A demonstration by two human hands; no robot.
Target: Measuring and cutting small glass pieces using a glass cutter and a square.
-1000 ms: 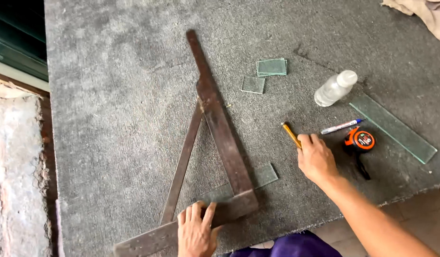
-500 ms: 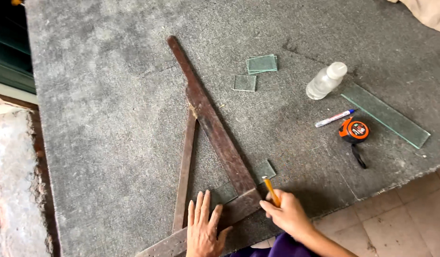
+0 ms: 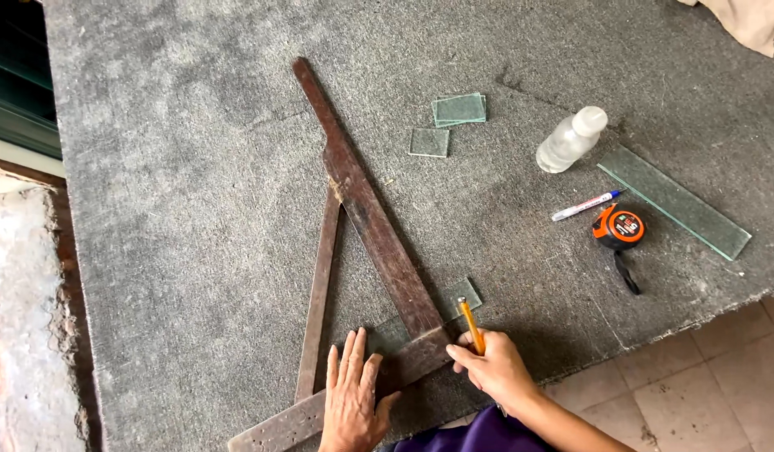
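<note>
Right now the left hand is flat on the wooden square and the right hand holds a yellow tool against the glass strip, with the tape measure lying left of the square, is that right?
Not quite: the orange tape measure lies right of the wooden square, near the marker pen. The head view shows it. The left hand does press flat on the square, and the right hand holds the yellow tool against the glass strip.

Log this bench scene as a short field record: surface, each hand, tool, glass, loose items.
Surface: grey felt-covered table
Left hand: pressed flat on the wooden square
Right hand: grips a yellow-handled cutter, tip up beside the square's long arm
Glass: strip under the square; long strip at right; small pieces above
Loose items: plastic bottle, marker, orange tape measure
</note>
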